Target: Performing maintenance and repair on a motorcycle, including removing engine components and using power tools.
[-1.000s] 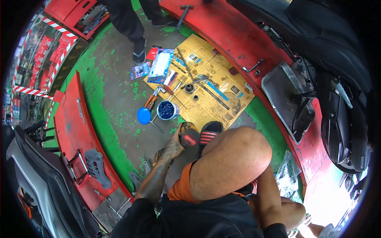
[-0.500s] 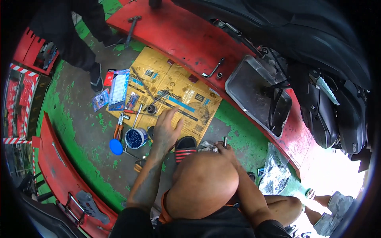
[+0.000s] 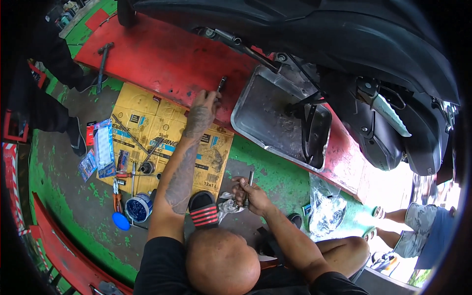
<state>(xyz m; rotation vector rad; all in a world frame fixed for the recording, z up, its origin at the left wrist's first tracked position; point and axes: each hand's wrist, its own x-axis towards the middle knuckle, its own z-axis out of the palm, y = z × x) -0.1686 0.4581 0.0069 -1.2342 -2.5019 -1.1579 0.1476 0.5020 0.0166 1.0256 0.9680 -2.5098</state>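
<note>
My left hand [image 3: 201, 112] reaches over the edge of the red platform. Its fingers close around the near end of an L-shaped socket wrench [image 3: 222, 84] lying there. Lower down, my right hand [image 3: 255, 197] is closed around a slim silver metal rod [image 3: 251, 176], which sticks up from the fist; its full shape is hidden by the fingers. A crumpled whitish rag [image 3: 229, 206] lies on the floor beside that hand, next to my foot in a black slide sandal with red stripes [image 3: 204, 210].
A metal drip tray [image 3: 246, 115] sits on the red platform [image 3: 162, 59] under a motorcycle [image 3: 295, 29]. Flattened cardboard [image 3: 206, 172] bears tools and packets. Beside it stand a tub of dark blue stuff [image 3: 138, 208] and orange-handled pliers [image 3: 117, 196]. A hammer [image 3: 103, 66] lies at the far left; other people stand at both sides.
My left hand has moved from above the cardboard up to the platform and closed on the wrench. My right hand still grips the rod. The whole view has shifted.
</note>
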